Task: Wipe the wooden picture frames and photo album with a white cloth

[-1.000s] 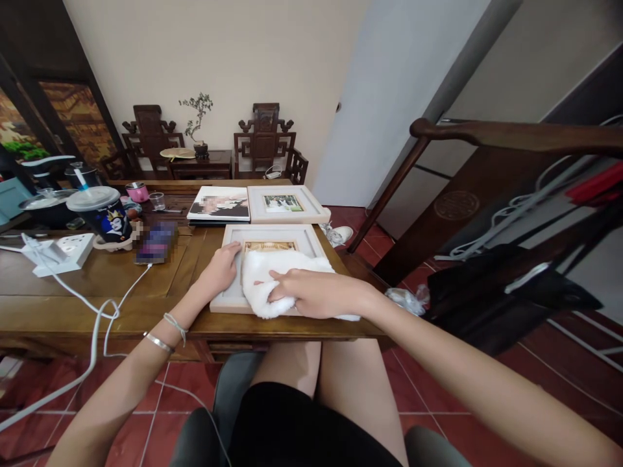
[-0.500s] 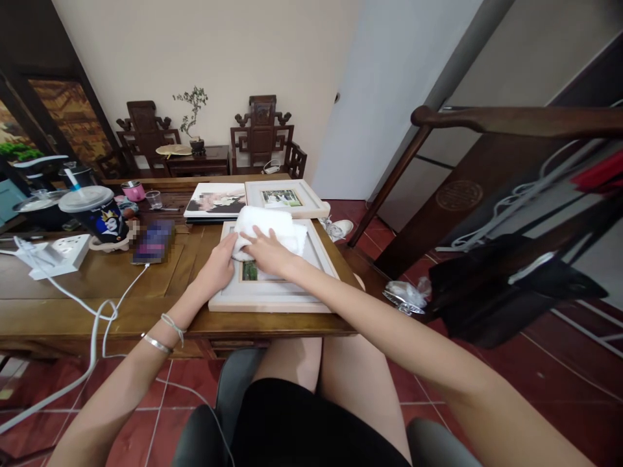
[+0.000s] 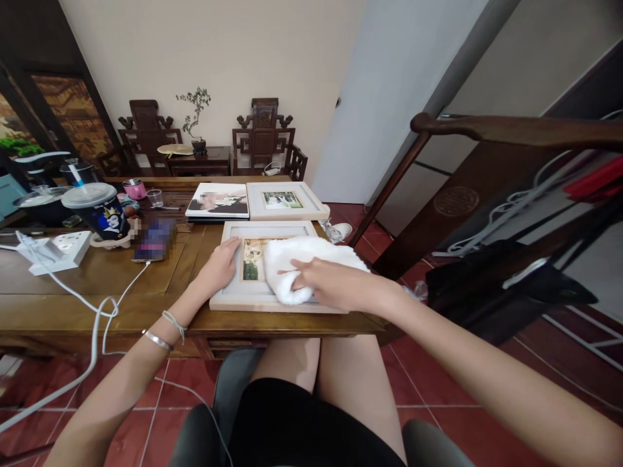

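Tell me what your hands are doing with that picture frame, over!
Left hand flat on the picture frame, steadying it. Right hand pressing the white towel on the glass. Nothing in the way. Over.

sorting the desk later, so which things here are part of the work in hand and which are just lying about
In hand:
white cloth under right hand
nearest picture frame, steadied by left hand

Lying about:
second frame
photo print
drink cup
phone
power strip
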The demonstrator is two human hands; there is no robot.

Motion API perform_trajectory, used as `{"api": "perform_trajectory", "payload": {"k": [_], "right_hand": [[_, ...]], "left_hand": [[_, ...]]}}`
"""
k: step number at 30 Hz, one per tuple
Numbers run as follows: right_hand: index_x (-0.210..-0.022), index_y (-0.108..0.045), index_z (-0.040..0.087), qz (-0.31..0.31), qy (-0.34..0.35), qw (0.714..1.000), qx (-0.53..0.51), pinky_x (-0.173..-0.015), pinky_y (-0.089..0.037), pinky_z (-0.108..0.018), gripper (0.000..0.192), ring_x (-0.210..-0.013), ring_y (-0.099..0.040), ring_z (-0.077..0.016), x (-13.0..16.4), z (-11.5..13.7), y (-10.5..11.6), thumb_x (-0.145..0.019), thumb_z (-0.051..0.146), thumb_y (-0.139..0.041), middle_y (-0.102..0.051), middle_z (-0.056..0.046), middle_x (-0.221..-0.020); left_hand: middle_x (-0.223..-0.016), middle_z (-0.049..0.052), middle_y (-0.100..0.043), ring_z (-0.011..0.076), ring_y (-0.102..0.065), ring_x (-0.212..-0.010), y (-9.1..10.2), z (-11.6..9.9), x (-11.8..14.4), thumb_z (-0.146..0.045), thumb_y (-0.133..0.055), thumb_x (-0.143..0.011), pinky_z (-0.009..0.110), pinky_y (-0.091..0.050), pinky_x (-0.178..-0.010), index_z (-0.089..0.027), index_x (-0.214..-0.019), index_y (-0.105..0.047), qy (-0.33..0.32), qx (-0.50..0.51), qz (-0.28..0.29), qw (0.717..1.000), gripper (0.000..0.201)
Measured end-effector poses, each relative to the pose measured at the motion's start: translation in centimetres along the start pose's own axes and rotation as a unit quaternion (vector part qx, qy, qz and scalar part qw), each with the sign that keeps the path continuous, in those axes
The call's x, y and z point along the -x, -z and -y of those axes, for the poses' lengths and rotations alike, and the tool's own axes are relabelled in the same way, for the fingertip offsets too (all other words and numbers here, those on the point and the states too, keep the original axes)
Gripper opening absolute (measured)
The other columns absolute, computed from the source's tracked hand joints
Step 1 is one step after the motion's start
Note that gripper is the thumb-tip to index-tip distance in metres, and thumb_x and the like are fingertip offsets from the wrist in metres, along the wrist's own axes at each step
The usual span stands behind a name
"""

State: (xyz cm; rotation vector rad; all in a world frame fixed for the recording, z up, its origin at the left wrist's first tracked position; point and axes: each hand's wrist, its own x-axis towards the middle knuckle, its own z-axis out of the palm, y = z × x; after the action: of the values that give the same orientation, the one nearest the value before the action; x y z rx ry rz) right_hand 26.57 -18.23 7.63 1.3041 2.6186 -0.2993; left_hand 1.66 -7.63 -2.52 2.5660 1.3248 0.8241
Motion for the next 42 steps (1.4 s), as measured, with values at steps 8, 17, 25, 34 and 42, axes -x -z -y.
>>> {"api": "perform_trajectory", "payload": {"k": [8, 17, 25, 34, 42], "right_hand": [[-0.116, -0.069, 0.017, -0.092, -0.127, 0.985, 0.071, -0.109, -0.035, -0.06, 0.064, -0.15, -0.021, -0.0333, -2.4, -6.4, -1.8, -0.069, -0.01, -0.036, -0.036, -0.005, -0.158], [-0.099, -0.073, 0.012, -0.096, -0.116, 0.981, 0.12, -0.093, -0.044, -0.044, 0.042, -0.121, -0.056, -0.0343, -3.1, -5.5, -1.3, -0.076, -0.003, -0.041, -0.068, -0.02, -0.119], [-0.093, -0.076, 0.019, 0.0, 0.002, 0.999, -0.051, -0.082, -0.046, -0.027, 0.044, -0.095, -0.065, -0.0232, 4.5, -0.5, 2.1, -0.069, -0.003, -0.045, -0.073, -0.008, -0.095], [-0.114, -0.07, 0.011, -0.237, -0.12, 0.956, 0.126, -0.109, -0.035, -0.05, 0.051, -0.137, -0.042, -0.0354, -1.2, -5.5, 1.6, -0.074, -0.005, -0.043, -0.046, -0.016, -0.151], [-0.105, -0.072, 0.004, -0.173, -0.083, 0.972, 0.139, -0.104, -0.035, -0.048, 0.035, -0.124, -0.051, -0.0354, -5.4, -5.7, -2.4, -0.082, 0.004, -0.047, -0.061, -0.024, -0.132]], "left_hand": [[-0.139, 0.012, -0.06, 0.0248, -0.053, -0.132, 0.3, 0.2, -0.2, 0.002, -0.039, -0.075, 0.044, -0.038, -0.117, -0.012, -0.132, -0.059, -0.009, 0.024, -0.02, 0.999, 0.062], [-0.141, 0.013, -0.058, 0.0246, -0.052, -0.134, 0.0, 0.6, -0.4, 0.003, -0.039, -0.074, 0.044, -0.038, -0.118, -0.011, -0.13, -0.061, -0.034, 0.018, -0.013, 0.999, 0.062], [-0.147, 0.014, -0.052, 0.025, -0.046, -0.139, 0.5, 0.0, -0.4, 0.002, -0.037, -0.076, 0.045, -0.034, -0.119, -0.012, -0.134, -0.057, -0.017, 0.005, 0.013, 1.0, 0.063], [-0.148, 0.015, -0.05, 0.0263, -0.046, -0.139, 0.3, -0.1, -0.3, -0.007, -0.039, -0.084, 0.045, -0.033, -0.119, -0.009, -0.136, -0.055, 0.012, 0.002, 0.022, 1.0, 0.055], [-0.147, 0.016, -0.052, 0.0266, -0.048, -0.138, 0.5, -0.5, -0.5, -0.006, -0.038, -0.084, 0.043, -0.035, -0.119, -0.006, -0.134, -0.057, 0.02, -0.008, 0.033, 0.999, 0.053]]}}
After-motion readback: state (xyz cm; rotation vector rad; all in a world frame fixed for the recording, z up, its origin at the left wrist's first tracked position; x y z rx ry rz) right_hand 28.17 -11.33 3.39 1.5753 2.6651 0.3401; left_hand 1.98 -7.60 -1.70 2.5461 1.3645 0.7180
